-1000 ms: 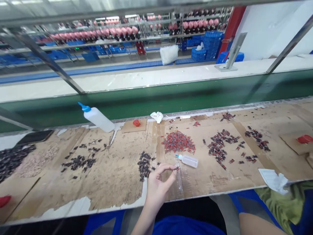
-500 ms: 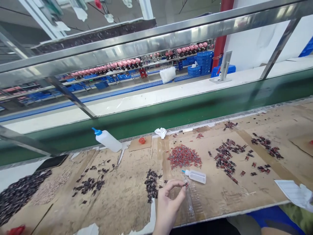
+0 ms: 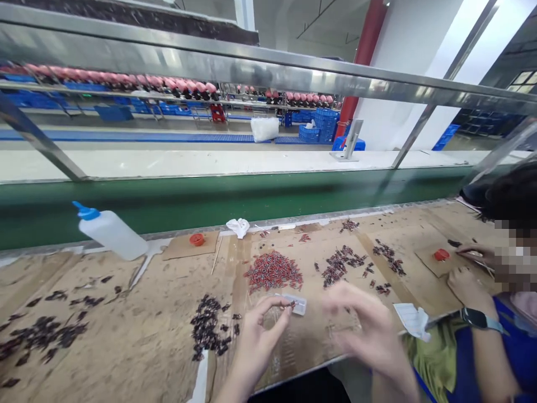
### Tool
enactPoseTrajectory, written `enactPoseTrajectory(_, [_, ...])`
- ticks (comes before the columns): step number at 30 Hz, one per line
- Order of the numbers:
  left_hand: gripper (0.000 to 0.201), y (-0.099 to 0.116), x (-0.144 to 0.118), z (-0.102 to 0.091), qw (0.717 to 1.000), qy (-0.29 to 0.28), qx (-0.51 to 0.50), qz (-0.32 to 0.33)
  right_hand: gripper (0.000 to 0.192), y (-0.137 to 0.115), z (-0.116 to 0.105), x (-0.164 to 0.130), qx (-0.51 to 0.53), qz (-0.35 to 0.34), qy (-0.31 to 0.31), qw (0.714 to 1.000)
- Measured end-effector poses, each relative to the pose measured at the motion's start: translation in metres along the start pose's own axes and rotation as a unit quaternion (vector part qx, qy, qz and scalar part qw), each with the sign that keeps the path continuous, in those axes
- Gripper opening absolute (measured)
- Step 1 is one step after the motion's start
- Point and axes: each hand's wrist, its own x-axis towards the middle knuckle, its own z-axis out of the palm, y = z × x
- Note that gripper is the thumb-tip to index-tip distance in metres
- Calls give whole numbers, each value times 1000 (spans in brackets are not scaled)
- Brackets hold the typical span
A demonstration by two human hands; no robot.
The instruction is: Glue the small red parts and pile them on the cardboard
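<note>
Between thumb and forefinger, the left hand [image 3: 258,336] pinched a small dark part [image 3: 291,304], holding it just above the worktop [image 3: 163,313]. We saw that the right hand [image 3: 371,327] had come into view since the earlier pictures, where only the left showed over the cardboard. Its fingers and thumb stood apart, with a gap between them, and we made out nothing held, though blur softened the tips. We took this to mean that both hands were now within reach of the work, while the left grip on the part was unchanged.

The part looked tiny and dark, with a hint of red; the fingers covered much of it, so we could not tell its exact form. From our view it overlapped a small clear bottle [image 3: 300,306] lying behind it.

Farther out, we saw a heap of red pieces [image 3: 273,270] beyond the hands, a pile of dark pieces [image 3: 208,330] to the left, and a dark-and-red cluster [image 3: 340,264] to the right. Beyond the right hand, a co-worker's hands [image 3: 467,285] had also come into view, near a red cap [image 3: 441,255].
</note>
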Motion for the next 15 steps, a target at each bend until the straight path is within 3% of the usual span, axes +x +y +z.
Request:
enactPoseTrajectory(5, [12, 2, -2, 13, 1000, -4, -1, 7, 21, 24, 28, -12, 49, 150, -51, 986])
enactPoseTrajectory(9, [14, -5, -1, 20, 998, -52, 19, 19, 30, 39, 40, -25, 70, 181, -47, 980])
enactPoseTrajectory(12, [30, -15, 6, 4, 994, -73, 67, 36, 35, 60, 29, -34, 24, 217, 1, 976])
enactPoseTrajectory(13, [37, -19, 9, -7, 993, -55, 99, 41, 39, 69, 23, -37, -18, 231, 35, 972])
enactPoseTrajectory(15, [31, -30, 16, -34, 980, 6, 192, 44, 50, 84, 12, -40, -139, 233, 131, 953])
